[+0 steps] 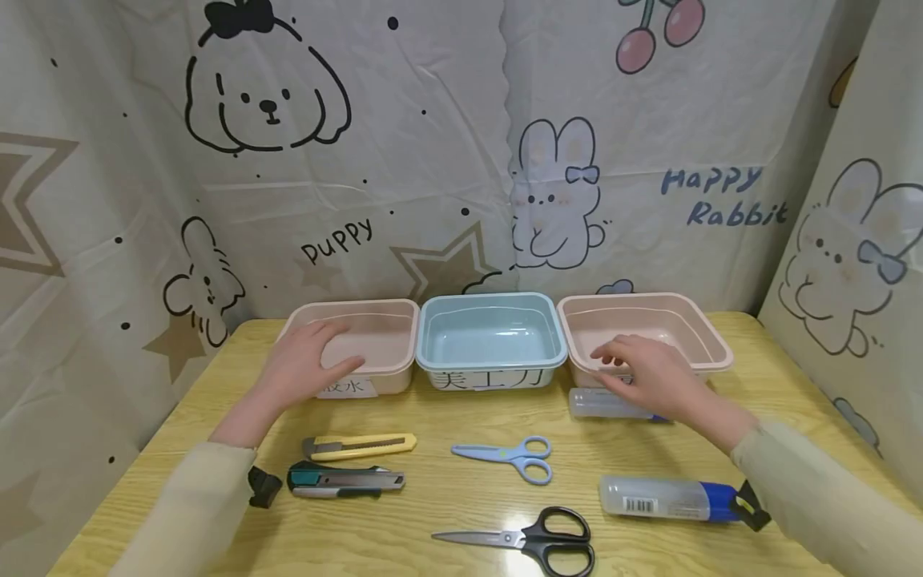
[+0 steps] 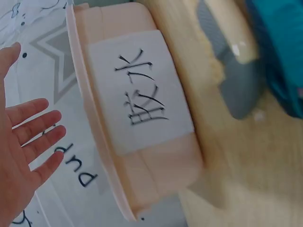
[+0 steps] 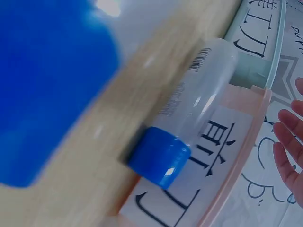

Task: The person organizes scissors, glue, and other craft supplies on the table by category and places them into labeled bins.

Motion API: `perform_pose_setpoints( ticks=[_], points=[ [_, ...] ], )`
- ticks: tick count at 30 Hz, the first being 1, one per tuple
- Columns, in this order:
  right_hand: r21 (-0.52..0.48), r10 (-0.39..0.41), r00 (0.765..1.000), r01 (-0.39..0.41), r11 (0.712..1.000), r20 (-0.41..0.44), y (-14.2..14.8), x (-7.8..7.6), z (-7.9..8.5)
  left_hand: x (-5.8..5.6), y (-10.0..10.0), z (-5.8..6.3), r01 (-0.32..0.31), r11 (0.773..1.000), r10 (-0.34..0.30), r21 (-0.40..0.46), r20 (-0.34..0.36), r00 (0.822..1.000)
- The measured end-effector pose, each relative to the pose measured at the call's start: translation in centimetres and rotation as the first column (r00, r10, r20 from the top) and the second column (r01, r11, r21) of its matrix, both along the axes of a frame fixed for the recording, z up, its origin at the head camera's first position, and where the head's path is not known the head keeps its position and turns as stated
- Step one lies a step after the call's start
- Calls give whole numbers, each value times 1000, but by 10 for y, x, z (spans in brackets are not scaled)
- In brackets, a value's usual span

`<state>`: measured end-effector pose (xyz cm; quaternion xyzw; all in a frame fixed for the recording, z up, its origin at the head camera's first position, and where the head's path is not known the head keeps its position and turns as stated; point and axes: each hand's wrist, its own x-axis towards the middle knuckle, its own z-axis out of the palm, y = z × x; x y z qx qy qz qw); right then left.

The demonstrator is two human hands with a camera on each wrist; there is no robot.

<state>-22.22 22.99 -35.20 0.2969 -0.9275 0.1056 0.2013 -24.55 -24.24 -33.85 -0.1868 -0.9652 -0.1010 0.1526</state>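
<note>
My left hand (image 1: 299,365) hovers over the left pink bin (image 1: 392,377), fingers spread and holding nothing. That bin's white label (image 2: 137,90) reads 胶水. Over the front rim of the right pink bin (image 1: 710,349) is my right hand (image 1: 652,377), also holding nothing, its fingers loosely bent. In the right wrist view its fingers (image 3: 289,142) show relaxed at the right edge. A clear glue bottle with a blue cap (image 3: 189,113) lies against the front of this bin, partly below the right hand in the head view. A second glue bottle (image 1: 663,498) lies nearer, beside the right wrist.
A blue bin (image 1: 558,344) labelled 美工刀 stands between the pink ones. A yellow utility knife (image 1: 368,445) and a teal-grey one (image 1: 349,480) lie front left. Blue scissors (image 1: 505,454) and black-handled scissors (image 1: 537,539) lie mid-table. A printed curtain (image 1: 433,176) hangs behind.
</note>
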Motion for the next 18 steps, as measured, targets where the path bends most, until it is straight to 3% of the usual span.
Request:
perform_pose_setpoints(
  ticks=[9, 18],
  points=[
    [25, -22, 1000, 22, 999, -4, 15, 21, -15, 10, -25, -9, -89, 993, 85, 73, 54, 995],
    [76, -43, 999, 44, 996, -16, 28, 31, -36, 15, -45, -21, -183, 971, 168, 152, 105, 980]
  ],
)
